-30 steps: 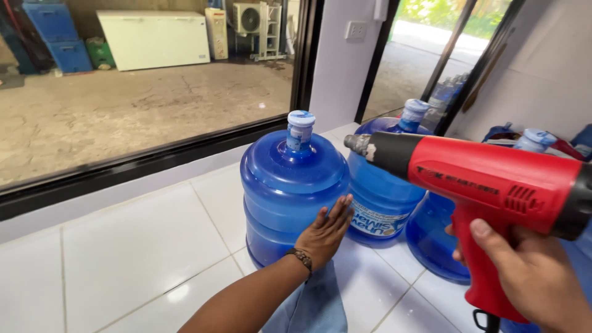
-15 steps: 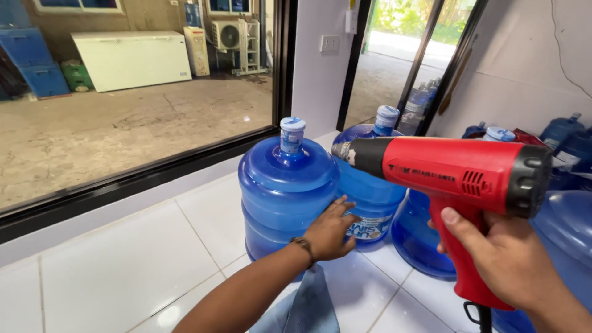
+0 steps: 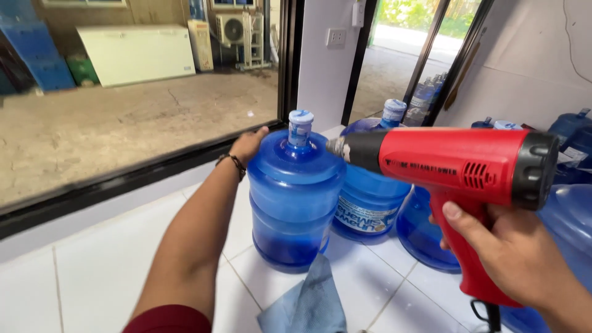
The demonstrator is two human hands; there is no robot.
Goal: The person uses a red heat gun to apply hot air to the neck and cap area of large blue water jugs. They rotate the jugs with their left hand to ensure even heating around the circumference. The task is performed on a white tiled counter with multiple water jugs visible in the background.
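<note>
The left hand (image 3: pixel 248 145) has been moved from the blue water jug's (image 3: pixel 295 197) side to its shoulder (grip resting flat); the red heat gun (image 3: pixel 453 169) stays clasped by the right hand (image 3: pixel 512 253), aimed at the cap (image 3: pixel 300 123)

Look to the upper left of the frame and you see a white chest freezer (image 3: pixel 137 52) out in the yard, with stacked blue crates (image 3: pixel 48 61) at the far left edge. Just right of the freezer, top centre, stands an air-conditioner unit (image 3: pixel 229 29). On the white wall beside the black window frame (image 3: pixel 288 61) sits a socket plate (image 3: pixel 336 38). Along the bottom edge, centre, a blue cloth (image 3: pixel 311 302) lies crumpled on the white tiled floor (image 3: pixel 80 277) — and at the right edge more blue water jugs (image 3: pixel 570 132) crowd together.
</note>
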